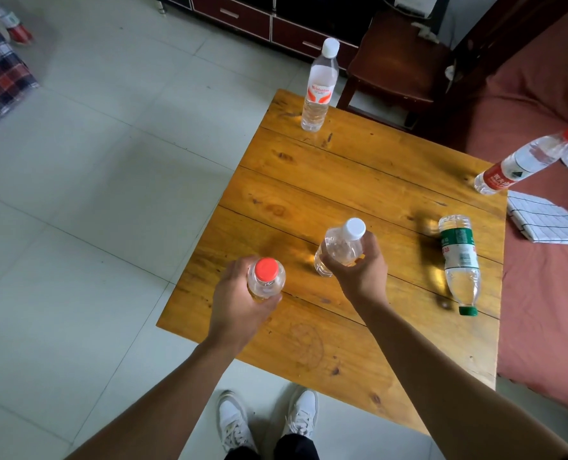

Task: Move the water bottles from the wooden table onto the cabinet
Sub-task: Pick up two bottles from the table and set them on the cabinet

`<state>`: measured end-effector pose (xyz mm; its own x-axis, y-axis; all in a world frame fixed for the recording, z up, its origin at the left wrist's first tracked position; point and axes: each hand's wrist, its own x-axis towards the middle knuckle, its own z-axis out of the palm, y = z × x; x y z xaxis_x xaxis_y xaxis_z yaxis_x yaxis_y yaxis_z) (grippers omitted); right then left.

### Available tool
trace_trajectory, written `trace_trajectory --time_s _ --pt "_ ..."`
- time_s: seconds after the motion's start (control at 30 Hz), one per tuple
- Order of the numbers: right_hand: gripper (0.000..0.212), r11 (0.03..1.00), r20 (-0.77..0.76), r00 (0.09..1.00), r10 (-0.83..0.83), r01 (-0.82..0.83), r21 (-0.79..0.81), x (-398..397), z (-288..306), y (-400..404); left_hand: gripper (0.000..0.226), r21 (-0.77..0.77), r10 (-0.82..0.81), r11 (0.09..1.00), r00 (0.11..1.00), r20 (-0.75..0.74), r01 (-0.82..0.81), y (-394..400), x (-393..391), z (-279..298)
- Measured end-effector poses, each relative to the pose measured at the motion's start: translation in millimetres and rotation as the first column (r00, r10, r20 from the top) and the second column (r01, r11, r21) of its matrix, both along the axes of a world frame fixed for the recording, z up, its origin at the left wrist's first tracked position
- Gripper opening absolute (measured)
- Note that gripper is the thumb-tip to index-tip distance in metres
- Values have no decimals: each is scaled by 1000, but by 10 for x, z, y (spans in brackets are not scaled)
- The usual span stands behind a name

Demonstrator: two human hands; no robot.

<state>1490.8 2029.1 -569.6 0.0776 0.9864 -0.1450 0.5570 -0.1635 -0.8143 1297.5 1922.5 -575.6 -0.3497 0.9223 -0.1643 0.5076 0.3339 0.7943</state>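
Fingers of my left hand wrapped round a clear red-capped plastic bottle, held upright at the near-left edge of the square yellow-brown plank table. My right hand clenched on a clear white-capped plastic bottle, tilted over the table's middle; cannot tell if its base touches the wood. Beyond the table: dark red low cabinet with drawers against the far wall, dark wooden chair beside it. Tall white-capped bottle with an orange label upright at the far corner. Green-labelled, green-capped bottle lying on its side at right. Red-labelled, red-capped bottle at the far-right edge.
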Motion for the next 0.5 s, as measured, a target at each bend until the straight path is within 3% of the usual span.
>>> trace_trajectory --time_s 0.1,0.27,0.5 --pt "54 992 -29 993 111 -112 -64 68 26 53 68 28 -4 1000 1000 0 4 3 -17 -8" --pt "66 915 -64 928 367 -373 -155 215 98 87 69 34 -5 999 1000 16 4 20 -35 -16" --pt "64 966 -24 968 251 -252 -54 123 6 -84 71 90 59 994 997 -43 -55 28 50 -76"
